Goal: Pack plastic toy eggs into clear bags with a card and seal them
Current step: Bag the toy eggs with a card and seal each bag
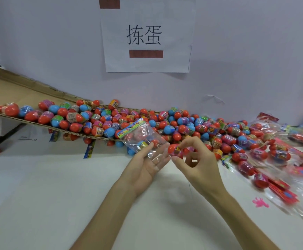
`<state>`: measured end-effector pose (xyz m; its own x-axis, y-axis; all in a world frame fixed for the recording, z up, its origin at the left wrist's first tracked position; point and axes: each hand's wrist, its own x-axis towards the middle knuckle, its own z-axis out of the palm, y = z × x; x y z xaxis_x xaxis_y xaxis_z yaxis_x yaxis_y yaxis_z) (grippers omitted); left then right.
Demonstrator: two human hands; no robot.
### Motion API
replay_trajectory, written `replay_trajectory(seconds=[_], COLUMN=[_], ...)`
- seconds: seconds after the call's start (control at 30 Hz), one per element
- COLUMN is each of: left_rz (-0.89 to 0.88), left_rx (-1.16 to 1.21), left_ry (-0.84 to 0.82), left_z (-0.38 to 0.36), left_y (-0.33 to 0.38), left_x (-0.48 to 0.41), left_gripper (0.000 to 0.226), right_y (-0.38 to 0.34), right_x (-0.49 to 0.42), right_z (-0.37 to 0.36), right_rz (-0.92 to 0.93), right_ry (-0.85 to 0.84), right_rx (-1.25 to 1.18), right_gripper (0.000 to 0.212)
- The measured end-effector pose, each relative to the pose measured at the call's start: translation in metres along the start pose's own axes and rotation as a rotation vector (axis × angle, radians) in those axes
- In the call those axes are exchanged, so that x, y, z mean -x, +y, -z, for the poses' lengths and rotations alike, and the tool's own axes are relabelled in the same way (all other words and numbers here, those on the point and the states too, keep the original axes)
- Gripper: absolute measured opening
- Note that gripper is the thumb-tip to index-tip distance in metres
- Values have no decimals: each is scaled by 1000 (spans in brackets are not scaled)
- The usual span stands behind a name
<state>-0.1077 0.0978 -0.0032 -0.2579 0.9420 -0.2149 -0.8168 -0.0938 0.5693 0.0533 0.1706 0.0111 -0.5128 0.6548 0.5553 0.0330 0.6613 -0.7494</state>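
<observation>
Now, red egg (174, 150) between right fingers (192, 142)

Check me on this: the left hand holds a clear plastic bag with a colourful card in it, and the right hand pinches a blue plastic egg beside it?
Not quite. The head view shows the right hand pinching a red plastic egg, not a blue one. The rest holds: the left hand holds the clear plastic bag with the colourful card in it.

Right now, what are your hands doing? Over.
Left hand holds clear bag, card inside. Right hand pinches red egg beside it. Nothing in the way.
</observation>
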Motion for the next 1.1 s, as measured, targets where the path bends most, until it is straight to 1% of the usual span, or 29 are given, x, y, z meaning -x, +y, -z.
replay_trajectory(seconds=[0.1,0.17,0.23,0.33,0.57,0.63,0.7,0.73,0.8,0.9,0.93,1.0,1.1], left_rz=[-5,10,39,74,87,92,88,79,61,64,60,56,54], left_rx=[-64,-104,-83,-40,-53,-84,-87,-76,-45,-96,-115,-127,-48], left_ry=[9,0,-16,-40,-120,-128,-120,-118,-115,-82,-72,-56,-70], left_z=[1,1,1,1,-5,-8,-9,-8,-5,-3,-3,-3,-2], left_y=[-2,-3,-3,-4,-18,-20,-19,-19,-16,-13,-13,-13,-14], left_x=[1,2,2,0,1,2,2,1,1,1,1,0,-1], left_gripper=[34,39,46,52,46,45,41,39,36,52,56,55,50], right_y=[-2,-1,3,10,11,12,14,15,17,19,19,18,15], right_x=[3,6,6,7,7,7,8,8,10,12,12,11,11], right_z=[-4,-9,-13,-13,-16,-15,-16,-17,-21,-23,-23,-21,-19], right_rz=[150,194,179,139,100,121,152,158,150,123,115,108,98], right_ry=[-28,-57,-85,-69,49,58,32,1,-87,-198,-214,-237,-245], right_rx=[130,173,219,239,212,193,183,174,172,209,219,238,276], right_gripper=[33,34,32,32,33,28,22,23,35,47,49,52,56])
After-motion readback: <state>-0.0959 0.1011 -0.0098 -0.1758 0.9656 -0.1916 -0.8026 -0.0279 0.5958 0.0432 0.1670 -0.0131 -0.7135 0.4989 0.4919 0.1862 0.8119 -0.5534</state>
